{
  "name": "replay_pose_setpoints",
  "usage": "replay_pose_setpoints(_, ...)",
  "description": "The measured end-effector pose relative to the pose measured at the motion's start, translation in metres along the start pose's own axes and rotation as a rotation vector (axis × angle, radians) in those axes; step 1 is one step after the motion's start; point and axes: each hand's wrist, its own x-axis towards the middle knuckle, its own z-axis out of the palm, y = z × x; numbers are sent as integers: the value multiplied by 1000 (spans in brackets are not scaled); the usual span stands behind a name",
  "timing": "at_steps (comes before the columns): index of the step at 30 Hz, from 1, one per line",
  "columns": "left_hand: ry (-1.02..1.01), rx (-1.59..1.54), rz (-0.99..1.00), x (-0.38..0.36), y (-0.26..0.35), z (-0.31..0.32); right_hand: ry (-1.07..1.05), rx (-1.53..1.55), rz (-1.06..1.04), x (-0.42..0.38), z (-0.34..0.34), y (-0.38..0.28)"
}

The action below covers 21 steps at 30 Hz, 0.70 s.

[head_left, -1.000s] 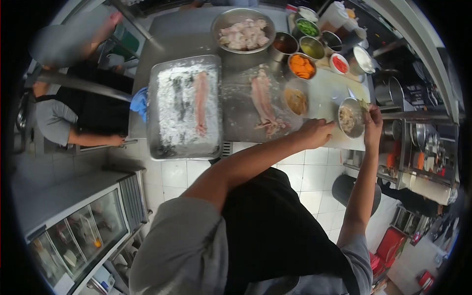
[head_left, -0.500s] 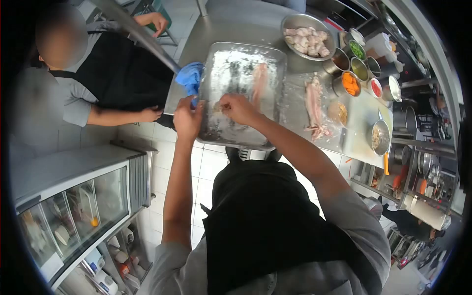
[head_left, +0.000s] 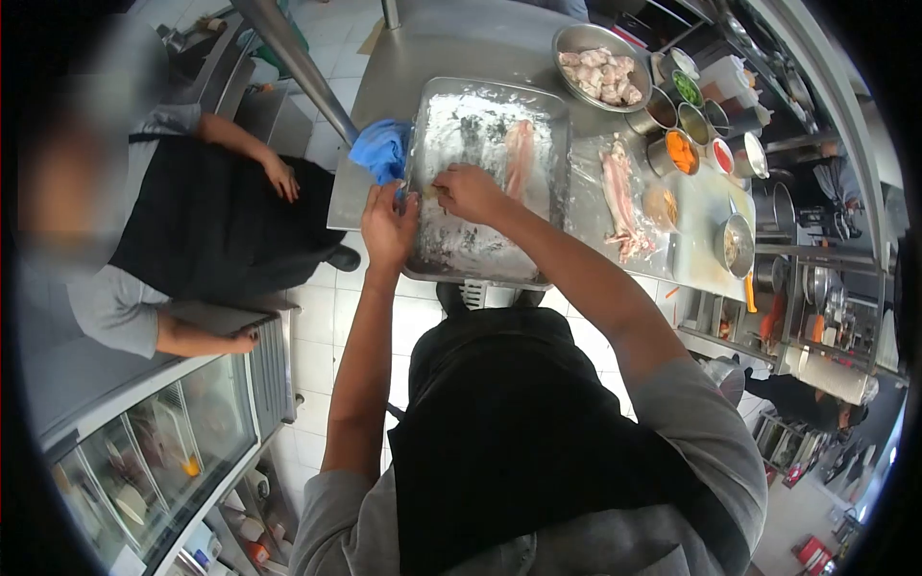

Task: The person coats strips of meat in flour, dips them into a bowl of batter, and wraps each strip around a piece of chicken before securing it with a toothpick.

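A metal tray [head_left: 561, 182] dusted with white flour lies in front of me on the steel table. My left hand [head_left: 389, 228] grips the tray's left rim, with the thumb on the tray side and the fingers beside a crumpled blue cloth [head_left: 380, 149]. Over the left half of the tray, my right hand [head_left: 473, 196] has its fingers pinched together and pointing at the left rim. Whatever lies between those fingertips is too small to make out. A long strip of pale pink meat [head_left: 520, 154] rests in the flour, right of my right hand.
Right of the tray, another meat strip [head_left: 619, 197] lies on plastic film. Beyond it stand a bowl of meat chunks [head_left: 603, 77], a container of orange pieces [head_left: 681, 152], several other containers, a cutting board [head_left: 706, 252] and a small metal bowl [head_left: 735, 248]. A co-worker [head_left: 216, 211] stands at left.
The view has shifted a little. Both my hands stay at the tray's left side, the right one still pinched. The co-worker has turned and now has one hand on the glass-fronted counter.
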Motion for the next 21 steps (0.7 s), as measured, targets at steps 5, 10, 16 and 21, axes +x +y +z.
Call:
replay_pose_setpoints(5,10,-20,18,2,-3,3,-16,108,282,14,2,12)
replay_pose_setpoints(10,19,-2,29,3,-3,2,105,-23,115,5,8,29)
replay_pose_setpoints(16,38,-39,59,4,-7,4,235,-5,36,1,11,11)
replay_pose_setpoints(21,117,134,214,1,28,-4,75,119,114,-22,-32,40)
